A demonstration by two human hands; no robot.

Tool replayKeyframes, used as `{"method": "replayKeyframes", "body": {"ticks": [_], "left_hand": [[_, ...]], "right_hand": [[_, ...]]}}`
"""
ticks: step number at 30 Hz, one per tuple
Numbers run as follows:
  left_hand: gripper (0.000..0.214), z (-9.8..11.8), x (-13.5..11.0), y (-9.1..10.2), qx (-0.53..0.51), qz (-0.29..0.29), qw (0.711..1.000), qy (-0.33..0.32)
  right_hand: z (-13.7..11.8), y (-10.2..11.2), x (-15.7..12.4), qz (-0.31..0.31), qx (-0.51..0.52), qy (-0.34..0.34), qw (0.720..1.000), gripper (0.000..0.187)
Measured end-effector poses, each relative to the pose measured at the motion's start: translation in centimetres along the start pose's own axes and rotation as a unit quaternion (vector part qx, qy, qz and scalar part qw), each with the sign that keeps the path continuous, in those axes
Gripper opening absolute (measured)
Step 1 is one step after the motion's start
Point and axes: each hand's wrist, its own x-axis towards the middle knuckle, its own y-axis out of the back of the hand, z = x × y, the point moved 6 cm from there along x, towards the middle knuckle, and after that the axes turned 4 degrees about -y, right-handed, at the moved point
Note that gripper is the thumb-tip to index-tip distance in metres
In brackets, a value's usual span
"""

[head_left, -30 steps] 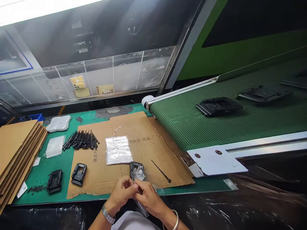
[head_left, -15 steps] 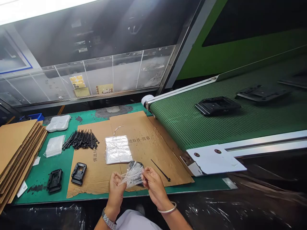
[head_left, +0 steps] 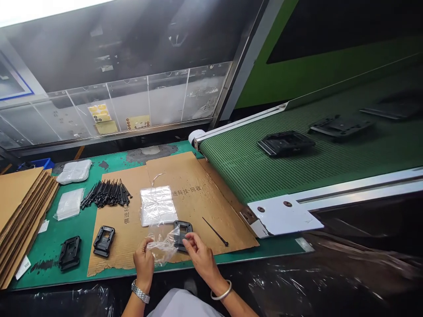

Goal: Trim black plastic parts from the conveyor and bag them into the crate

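While our left hand (head_left: 144, 260) pinches the clear bag (head_left: 161, 247), our half-curled right hand (head_left: 202, 259) is nearer the black frame (head_left: 180, 243), which points longways from the table's (head_left: 49, 245) front edge; we can't tell if it grips.

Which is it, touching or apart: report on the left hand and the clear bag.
Touching: in the head view, the left hand pinches the clear bag between thumb and fingers.

Shows clear with whitish glints on the plastic bag (head_left: 161, 248), black on the frame (head_left: 180, 241) and cable ties (head_left: 107, 193). Runs brown with dark printed characters over the cardboard sheet (head_left: 194, 211). Spreads green, finely ribbed, along the conveyor belt (head_left: 244, 171).
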Motion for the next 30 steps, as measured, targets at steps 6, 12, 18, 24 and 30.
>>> {"method": "replayKeyframes", "body": {"ticks": [6,12,18,24,30], "left_hand": [[0.015,-2.0,1.1,1.3,0.010,0.028,0.998,0.059],[0.022,-2.9,0.6,0.5,-0.006,-0.012,0.996,0.084],[0.046,-3.4,0.4,0.6,-0.013,-0.003,0.992,0.122],[0.049,-3.5,0.2,0.0,-0.015,0.003,0.990,0.138],[0.043,-2.8,0.0,-0.5,-0.011,0.000,0.990,0.141]], "right_hand": [[5.9,-0.8,0.7,0.040,-0.112,-0.137,0.983,0.025],[7.5,-1.8,1.2,0.018,0.103,-0.166,0.981,0.034],[6.0,-1.5,1.0,-0.054,0.308,-0.189,0.931,0.037],[0.9,-1.0,-3.1,-0.183,0.636,-0.163,0.732,0.023],[-0.9,-1.1,-5.9,-0.196,0.751,-0.265,0.572,0.021]]}}
